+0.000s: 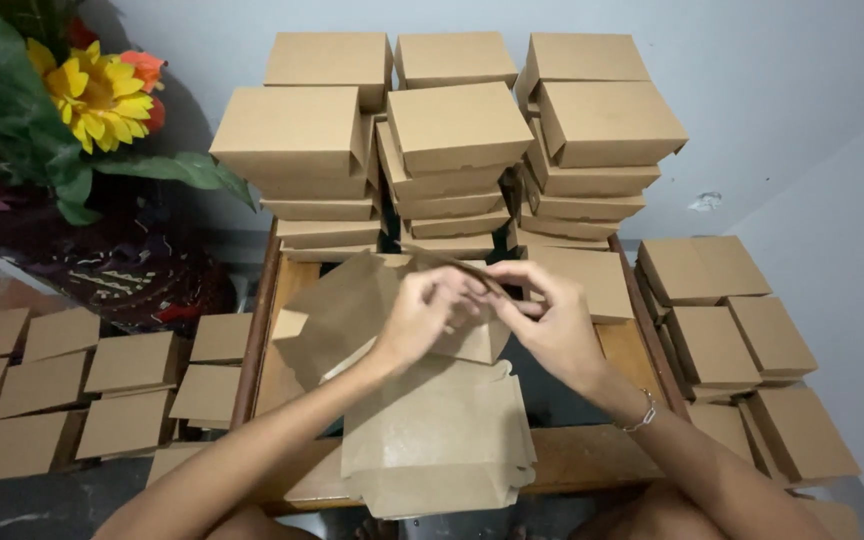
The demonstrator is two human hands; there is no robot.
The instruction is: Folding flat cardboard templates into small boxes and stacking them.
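Both hands work on a partly folded brown cardboard box held above a small wooden table. My left hand grips its upper flap from the left, fingers curled over the edge. From the right, my right hand pinches the same flap; a thin bracelet sits on that wrist. Below the hands, a stack of flat unfolded box blanks lies on the table's near edge.
Three tall stacks of folded brown boxes stand at the table's far side against the wall. More folded boxes cover the floor at right and boxes at left. A sunflower bouquet stands at far left.
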